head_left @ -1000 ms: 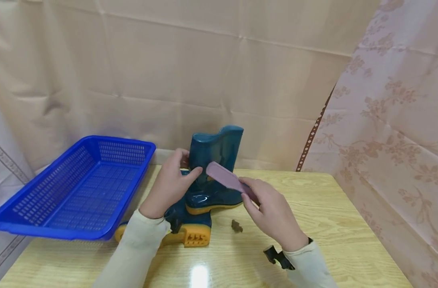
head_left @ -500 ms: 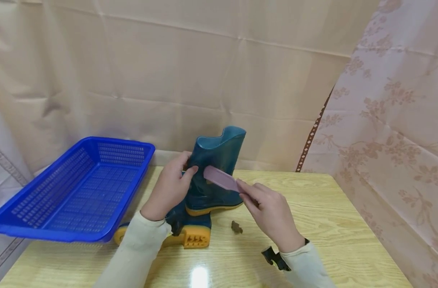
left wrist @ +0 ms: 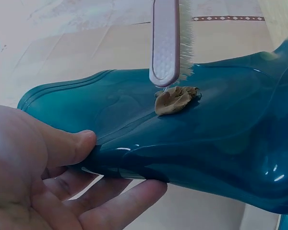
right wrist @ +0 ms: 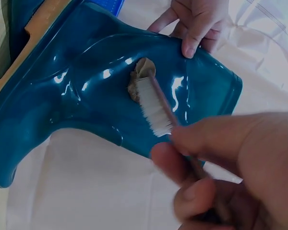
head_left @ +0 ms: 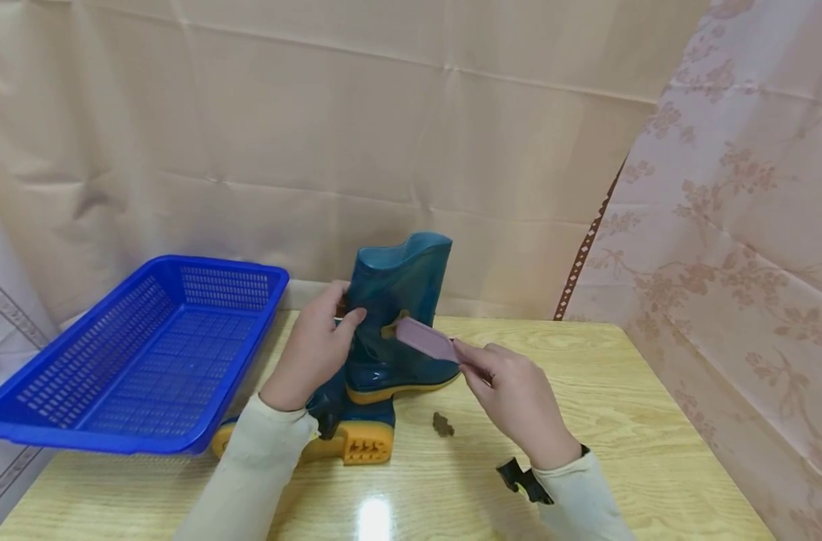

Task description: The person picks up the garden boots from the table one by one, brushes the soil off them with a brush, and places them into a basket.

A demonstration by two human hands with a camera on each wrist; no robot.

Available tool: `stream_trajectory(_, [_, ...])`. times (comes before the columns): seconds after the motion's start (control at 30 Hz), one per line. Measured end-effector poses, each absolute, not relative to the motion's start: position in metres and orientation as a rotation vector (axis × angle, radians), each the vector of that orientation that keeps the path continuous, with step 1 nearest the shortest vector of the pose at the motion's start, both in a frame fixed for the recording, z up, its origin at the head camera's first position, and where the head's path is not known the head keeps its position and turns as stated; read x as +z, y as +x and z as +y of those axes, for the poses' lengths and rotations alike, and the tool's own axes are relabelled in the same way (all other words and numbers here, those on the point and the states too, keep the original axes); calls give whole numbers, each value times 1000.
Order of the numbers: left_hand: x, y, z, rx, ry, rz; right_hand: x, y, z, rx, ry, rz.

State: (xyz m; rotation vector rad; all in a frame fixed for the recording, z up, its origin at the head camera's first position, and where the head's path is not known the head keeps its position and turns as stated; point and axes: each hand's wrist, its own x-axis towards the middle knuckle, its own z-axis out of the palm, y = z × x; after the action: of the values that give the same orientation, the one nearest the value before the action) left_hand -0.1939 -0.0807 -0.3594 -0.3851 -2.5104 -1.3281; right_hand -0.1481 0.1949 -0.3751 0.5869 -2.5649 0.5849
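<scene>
A teal rubber boot with a yellow sole stands upright, tilted slightly, in the head view. My left hand grips its shaft from the left, thumb on the near face and fingers behind. In my right hand is a brush with a pale purple back and white bristles, pinched by the handle. The bristles are at a lump of brown mud stuck on the boot's shaft; the right wrist view shows them against it. A second boot lies on its side below, yellow sole towards me.
A blue plastic basket stands on the left of the wooden table. A small brown clump lies on the table before the boots. Beige cloth hangs behind, flowered cloth at the right.
The brush moved slightly left and down, then back right, baring part of the mud lump. The boot leaned a little and shifted slightly left with my left hand.
</scene>
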Motion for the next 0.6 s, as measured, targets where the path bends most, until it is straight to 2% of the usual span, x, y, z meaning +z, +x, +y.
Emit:
stream_trajectory(0.33, [-356,-190,-75,-1338,-452,-2491,-379,-150,190,553,1001,-2354])
stream_trajectory(0.6, [-355,-187,-69,-1309,-498,-2479,-377,-147,189,542,916,-2413])
